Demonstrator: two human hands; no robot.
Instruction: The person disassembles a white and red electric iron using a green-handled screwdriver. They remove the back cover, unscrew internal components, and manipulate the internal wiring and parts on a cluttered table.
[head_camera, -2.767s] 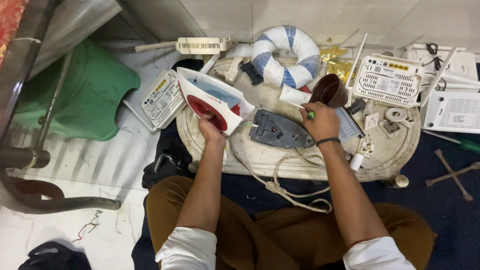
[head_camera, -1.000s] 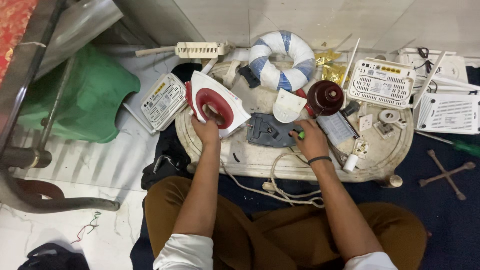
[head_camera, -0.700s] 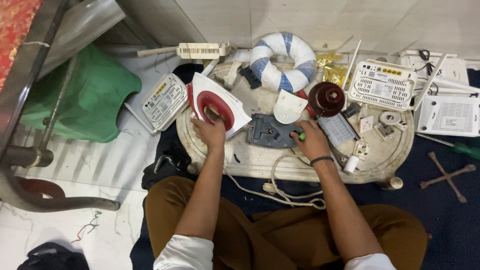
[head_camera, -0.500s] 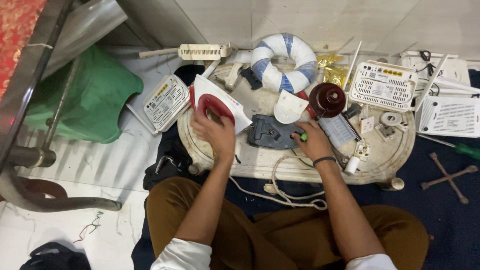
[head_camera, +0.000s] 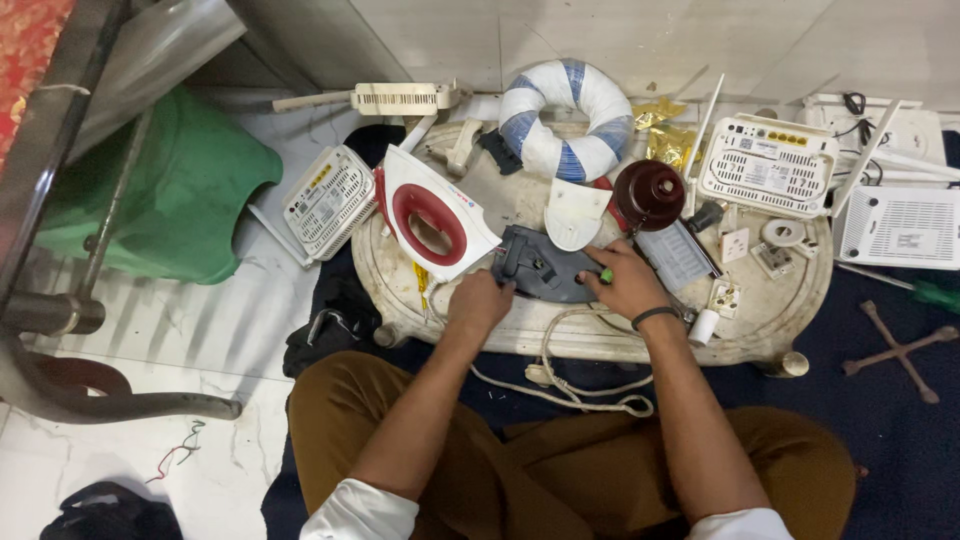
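On surface (head_camera: 760, 335), left hand (head_camera: 478, 303) leaving iron shell (head_camera: 432, 218), now gripping grey soleplate (head_camera: 545, 270); right hand (head_camera: 625, 283) pinching green-handled screwdriver (head_camera: 606, 275), steadying work.

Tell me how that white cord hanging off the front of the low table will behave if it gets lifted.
The white cord probably goes floppy: it already sags in loose loops off the table edge. It looks light, but its far end runs under the grey iron base, so it may tug that.
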